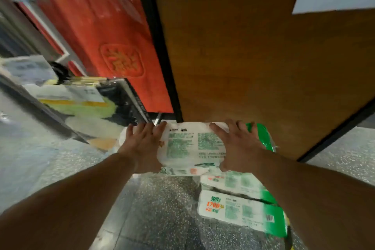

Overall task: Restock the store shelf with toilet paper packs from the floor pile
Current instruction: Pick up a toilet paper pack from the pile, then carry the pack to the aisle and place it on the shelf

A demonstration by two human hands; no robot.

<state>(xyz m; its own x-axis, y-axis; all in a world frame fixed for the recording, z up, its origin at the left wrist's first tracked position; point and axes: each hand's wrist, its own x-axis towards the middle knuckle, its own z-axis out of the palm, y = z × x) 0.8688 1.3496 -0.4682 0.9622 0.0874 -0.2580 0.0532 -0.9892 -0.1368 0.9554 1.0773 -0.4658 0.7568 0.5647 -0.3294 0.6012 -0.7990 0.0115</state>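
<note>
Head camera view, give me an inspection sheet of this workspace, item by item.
Surface: speckled grey floor, partly blurred.
Job's things: held pack, white with green print, lifted between both hands; floor pile of similar packs lies below and to its right.
Clutter: blurred packaged goods at left; what they are cannot be told.
Hands: left hand grips the pack's left end; right hand grips its right end, fingers over the top.
Cables: nothing seen.
Surroundings: brown wooden panel ahead, red panel with an embossed emblem to its left.
</note>
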